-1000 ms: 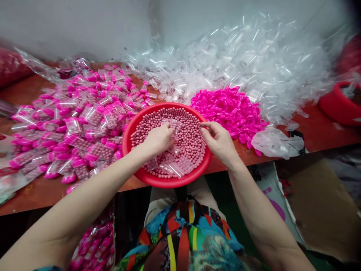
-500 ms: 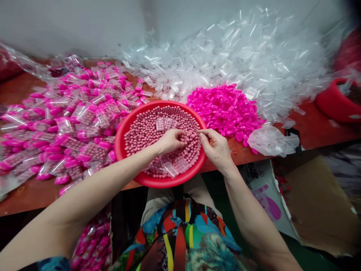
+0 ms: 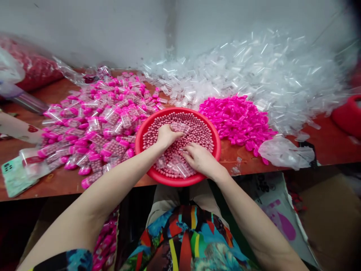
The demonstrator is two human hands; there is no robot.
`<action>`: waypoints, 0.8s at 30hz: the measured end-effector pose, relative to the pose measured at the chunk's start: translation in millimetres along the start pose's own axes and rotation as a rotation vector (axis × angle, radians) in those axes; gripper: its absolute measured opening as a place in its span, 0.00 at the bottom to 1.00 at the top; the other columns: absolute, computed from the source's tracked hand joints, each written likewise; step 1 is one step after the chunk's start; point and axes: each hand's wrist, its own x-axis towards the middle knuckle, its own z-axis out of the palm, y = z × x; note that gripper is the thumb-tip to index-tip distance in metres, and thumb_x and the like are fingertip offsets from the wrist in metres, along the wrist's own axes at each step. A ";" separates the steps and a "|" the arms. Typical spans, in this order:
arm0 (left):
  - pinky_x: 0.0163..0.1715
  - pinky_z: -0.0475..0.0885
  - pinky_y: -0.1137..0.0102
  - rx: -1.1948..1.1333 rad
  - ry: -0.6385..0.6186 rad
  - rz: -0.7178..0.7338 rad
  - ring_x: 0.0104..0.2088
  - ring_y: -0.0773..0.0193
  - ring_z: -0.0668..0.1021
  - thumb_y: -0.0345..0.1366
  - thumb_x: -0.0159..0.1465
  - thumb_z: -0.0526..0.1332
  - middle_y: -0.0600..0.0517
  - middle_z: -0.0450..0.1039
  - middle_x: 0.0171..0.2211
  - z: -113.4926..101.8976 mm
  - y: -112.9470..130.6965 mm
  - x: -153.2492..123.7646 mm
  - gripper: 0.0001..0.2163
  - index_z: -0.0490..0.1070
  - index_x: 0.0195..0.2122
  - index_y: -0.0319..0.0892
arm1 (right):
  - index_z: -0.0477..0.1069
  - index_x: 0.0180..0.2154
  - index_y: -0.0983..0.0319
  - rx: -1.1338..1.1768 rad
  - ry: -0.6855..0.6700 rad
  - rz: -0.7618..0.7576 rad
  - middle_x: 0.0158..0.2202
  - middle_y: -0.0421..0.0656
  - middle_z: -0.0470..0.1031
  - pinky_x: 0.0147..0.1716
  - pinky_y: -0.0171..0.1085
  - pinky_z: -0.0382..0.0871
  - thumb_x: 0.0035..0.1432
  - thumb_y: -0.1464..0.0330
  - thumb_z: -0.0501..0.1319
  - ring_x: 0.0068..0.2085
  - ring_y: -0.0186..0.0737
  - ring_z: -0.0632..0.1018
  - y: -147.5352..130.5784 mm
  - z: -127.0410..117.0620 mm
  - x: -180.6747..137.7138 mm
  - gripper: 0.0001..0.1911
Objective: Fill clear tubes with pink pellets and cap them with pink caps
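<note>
A red basin [image 3: 138, 145] holds a mass of small pink beads [image 3: 203, 130]. My left hand [image 3: 168, 136] is over the beads with its thumb stretched to the right and its fingers curled down, their tips hidden. Lower and to the right, my right hand [image 3: 199, 159] has its fingers bent and drawn together at the tips. A small clear glint shows by those fingertips, too small to name. Clear plastic cases [image 3: 183, 128] lie on the beads just beyond my left thumb. More clear cases [image 3: 183, 170] rest near the basin's front rim.
Bead-filled cases with pink caps [image 3: 104, 116] are heaped left of the basin. Loose bright pink caps [image 3: 237, 118] lie to its right, with empty clear cases [image 3: 254, 71] piled behind. A phone [image 3: 18, 175] and a clear plastic bag [image 3: 286, 152] lie near the table edge [image 3: 67, 190].
The view has swung left, bringing the phone into sight. My right hand has moved from the basin's right rim inward over the beads. My left hand has shifted slightly away from me.
</note>
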 end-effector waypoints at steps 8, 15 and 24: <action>0.34 0.68 0.68 0.040 0.086 0.003 0.32 0.60 0.75 0.43 0.51 0.71 0.51 0.73 0.27 -1.8 -7.6 4.1 0.14 0.70 0.28 0.40 | 0.72 0.47 0.65 -0.154 -0.055 0.159 0.46 0.56 0.77 0.48 0.45 0.71 0.64 0.69 0.57 0.47 0.52 0.78 0.7 7.3 4.8 0.12; 0.38 0.71 0.69 -0.335 -0.311 -0.013 0.34 0.63 0.77 0.27 0.51 0.65 0.50 0.78 0.34 -27.5 0.9 -35.7 0.13 0.77 0.39 0.37 | 0.74 0.47 0.62 0.336 0.117 0.163 0.47 0.49 0.80 0.53 0.43 0.70 0.63 0.71 0.56 0.49 0.44 0.79 12.9 3.7 13.3 0.12; 0.33 0.69 0.73 -0.907 -0.663 -0.229 0.30 0.70 0.75 0.35 0.49 0.74 0.49 0.78 0.34 -19.5 7.1 -53.4 0.19 0.78 0.42 0.35 | 0.72 0.39 0.62 1.431 0.008 0.341 0.30 0.39 0.78 0.37 0.35 0.75 0.50 0.60 0.72 0.30 0.34 0.79 17.6 -5.7 8.6 0.18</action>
